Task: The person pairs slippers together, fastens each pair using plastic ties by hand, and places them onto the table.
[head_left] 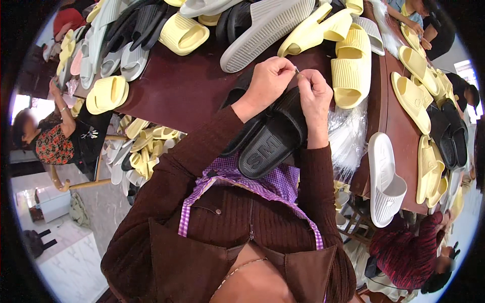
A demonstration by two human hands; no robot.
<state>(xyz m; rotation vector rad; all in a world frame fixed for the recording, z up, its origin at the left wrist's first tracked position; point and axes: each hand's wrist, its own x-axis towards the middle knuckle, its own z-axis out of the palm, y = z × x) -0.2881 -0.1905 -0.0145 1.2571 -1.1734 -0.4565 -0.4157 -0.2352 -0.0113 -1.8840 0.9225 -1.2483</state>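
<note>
Both hands meet above black slide sandal (273,139) on near table edge. Left hand (270,81) and right hand (314,91) pinch tiny tag fastener (298,72). Best kept taut, pinch close, sandal steadied against body.

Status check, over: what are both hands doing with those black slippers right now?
Left hand and right hand pinching a small fastener together. Black slippers resting under the wrists. Yellow slippers piled close by, not blocking.

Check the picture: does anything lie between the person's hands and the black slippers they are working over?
Nothing visible does. The left hand and right hand meet directly above the black slippers, pinching something small between the fingertips; their wrists lie against the pair.
</note>
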